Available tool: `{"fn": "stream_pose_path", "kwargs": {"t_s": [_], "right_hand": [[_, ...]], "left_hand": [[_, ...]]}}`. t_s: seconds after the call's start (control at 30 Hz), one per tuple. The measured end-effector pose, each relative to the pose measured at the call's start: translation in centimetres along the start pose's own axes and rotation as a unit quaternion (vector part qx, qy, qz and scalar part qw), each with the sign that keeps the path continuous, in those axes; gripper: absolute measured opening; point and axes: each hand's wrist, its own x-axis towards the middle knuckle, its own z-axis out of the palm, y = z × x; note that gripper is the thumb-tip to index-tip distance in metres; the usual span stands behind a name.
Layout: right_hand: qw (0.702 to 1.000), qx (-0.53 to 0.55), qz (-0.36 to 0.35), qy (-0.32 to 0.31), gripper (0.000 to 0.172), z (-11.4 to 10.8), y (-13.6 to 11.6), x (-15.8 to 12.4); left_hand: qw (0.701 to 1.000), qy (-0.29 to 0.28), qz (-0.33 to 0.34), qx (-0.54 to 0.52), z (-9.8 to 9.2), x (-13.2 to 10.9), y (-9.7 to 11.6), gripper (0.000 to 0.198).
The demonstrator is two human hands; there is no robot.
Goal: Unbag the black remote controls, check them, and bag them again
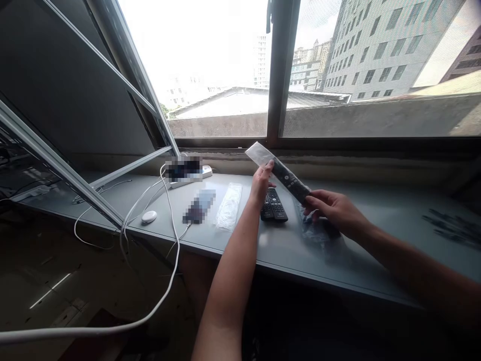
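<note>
Above the table I hold a black remote control (288, 179) in a clear plastic bag (257, 151), tilted with its upper end to the left. My left hand (261, 183) is closed on it near that end, where the bag extends past the remote. At the lower right end, my right hand (330, 205) pinches the bagged remote between thumb and fingers. Below my left hand, black remotes (277, 206) lie side by side on the table, partly hidden by my wrist. Under my right hand is a pile of clear-wrapped dark items (315, 228), partly covered.
A stack of clear plastic bags (229, 206) lies left of my forearm on the grey table (210, 239). Farther left are a blurred phone-like item (199, 205), a white round object (149, 217), a power strip (207, 171) and a white cable (176, 250). A metal frame (108, 213) slants at left.
</note>
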Motion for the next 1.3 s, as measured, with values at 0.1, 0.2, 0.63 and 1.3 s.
{"fn": "stream_pose_path", "kwargs": {"t_s": [0.1,0.2,0.63,1.3], "right_hand": [[1.0,-0.017,0.006,-0.017,0.061,0.2,-0.2,-0.3],[0.999,-0.028,0.011,-0.017,0.061,0.4,-0.3,-0.4],[1.0,0.016,0.001,0.001,0.095,0.6,-0.8,-0.6],[0.999,-0.024,-0.011,0.03,0.077,0.9,-1.2,-0.9]], "left_hand": [[1.0,0.002,-0.009,-0.018,-0.3,0.2,0.1,0.061],[0.998,-0.029,-0.011,-0.053,-0.1,0.2,0.1,0.062],[0.994,-0.091,-0.053,-0.034,0.6,-0.4,-0.6,0.055],[0.946,-0.302,-0.117,0.024,0.7,-2.4,1.0,0.058]]}}
